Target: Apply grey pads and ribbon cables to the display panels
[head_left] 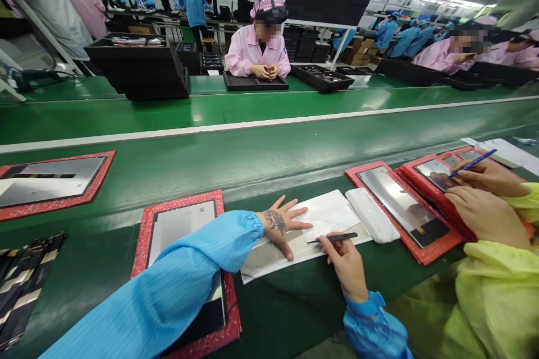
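My left hand (281, 223), in a blue sleeve, lies with fingers spread over a white sheet (337, 207) on the green bench. In my right hand (347, 263) is a pair of black tweezers (343, 236), gripped between thumb and fingers. Its tip points left, over a greyish strip on the sheet. Under my left forearm is a red foam frame (145, 235) around a flat display panel (181, 224), partly hidden by the sleeve. A white, rounded, flat thing (370, 216) lies just right of the sheet.
Red-framed panels (391, 196) lie at right, where a co-worker's hand holds a blue pen (474, 162). Another framed panel (90, 174) and dark strips (25, 286) are at left. Across the bench, a person in pink works over a black tray (236, 83), near stacked trays (138, 70).
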A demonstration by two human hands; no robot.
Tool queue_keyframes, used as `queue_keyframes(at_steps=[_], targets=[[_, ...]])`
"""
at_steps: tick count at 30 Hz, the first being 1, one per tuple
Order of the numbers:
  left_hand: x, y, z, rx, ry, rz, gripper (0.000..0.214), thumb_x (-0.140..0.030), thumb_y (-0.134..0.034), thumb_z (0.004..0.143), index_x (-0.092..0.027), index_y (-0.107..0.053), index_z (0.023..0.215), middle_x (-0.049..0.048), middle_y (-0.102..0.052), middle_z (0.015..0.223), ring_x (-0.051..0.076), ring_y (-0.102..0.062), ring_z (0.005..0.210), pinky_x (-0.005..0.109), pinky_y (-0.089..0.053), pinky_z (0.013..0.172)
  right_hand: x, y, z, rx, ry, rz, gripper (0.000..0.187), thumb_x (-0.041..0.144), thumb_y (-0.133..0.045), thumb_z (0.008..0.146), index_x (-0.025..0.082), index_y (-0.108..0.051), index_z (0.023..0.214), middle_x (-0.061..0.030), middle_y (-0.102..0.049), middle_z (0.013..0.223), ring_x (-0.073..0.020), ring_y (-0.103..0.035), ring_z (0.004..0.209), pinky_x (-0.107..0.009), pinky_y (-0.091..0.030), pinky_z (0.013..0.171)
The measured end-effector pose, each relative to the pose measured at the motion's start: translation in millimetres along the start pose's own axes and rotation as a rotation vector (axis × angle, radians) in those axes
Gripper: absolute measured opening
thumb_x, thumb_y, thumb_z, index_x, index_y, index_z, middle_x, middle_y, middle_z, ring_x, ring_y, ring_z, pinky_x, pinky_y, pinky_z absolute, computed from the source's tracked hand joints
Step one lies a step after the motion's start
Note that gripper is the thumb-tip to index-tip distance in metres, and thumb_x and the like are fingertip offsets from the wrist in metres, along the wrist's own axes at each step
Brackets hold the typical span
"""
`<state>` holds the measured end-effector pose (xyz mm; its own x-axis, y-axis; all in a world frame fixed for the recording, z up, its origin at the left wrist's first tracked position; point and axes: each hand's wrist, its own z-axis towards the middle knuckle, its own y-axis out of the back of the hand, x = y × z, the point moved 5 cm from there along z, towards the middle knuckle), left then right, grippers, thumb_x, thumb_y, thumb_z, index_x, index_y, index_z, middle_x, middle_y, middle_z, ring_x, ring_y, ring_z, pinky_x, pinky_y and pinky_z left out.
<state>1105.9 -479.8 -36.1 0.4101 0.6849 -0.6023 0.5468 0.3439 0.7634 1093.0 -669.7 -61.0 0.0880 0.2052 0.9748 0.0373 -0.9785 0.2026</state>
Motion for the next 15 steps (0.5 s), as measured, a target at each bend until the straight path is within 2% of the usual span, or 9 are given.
queue_keyframes(at_steps=[6,12,15], targets=[[-1,-1.2,0,0.051,-0.012,0.078,0.106,-0.055,-0.084,0.06,-0.031,-0.035,0.151,0.0035,-0.008,0.164,0.037,0.006,0.15,0.052,0.009,0.119,1,0,2,-0.012,-0.014,0.009,0.057,0.069,-0.08,0.055,0.02,-0.061,0.077,-0.0008,-0.062,0.058,-0.0157,-0.052,0.052,-0.026,-0.041,0.04],[5,-5.4,3,-0.076,-0.039,0.003,0.103,-0.057,-0.087,0.05,-0.034,-0.049,0.143,0.0027,-0.02,0.161,0.039,-0.009,0.15,0.052,-0.007,0.12,4,0,-1,-0.032,-0.025,0.004,0.054,0.066,-0.082,0.054,0.02,-0.062,0.074,0.0009,-0.06,0.055,-0.0157,-0.053,0.051,-0.026,-0.042,0.04],[9,-7.3,4,-0.137,-0.064,-0.058,0.096,-0.06,-0.086,0.05,-0.036,-0.055,0.138,0.0011,-0.026,0.16,0.039,-0.014,0.149,0.051,-0.012,0.118,6,-2,-3,-0.02,-0.031,0.013,0.054,0.066,-0.083,0.053,0.02,-0.062,0.073,-0.0003,-0.063,0.056,-0.0171,-0.056,0.053,-0.027,-0.043,0.041]])
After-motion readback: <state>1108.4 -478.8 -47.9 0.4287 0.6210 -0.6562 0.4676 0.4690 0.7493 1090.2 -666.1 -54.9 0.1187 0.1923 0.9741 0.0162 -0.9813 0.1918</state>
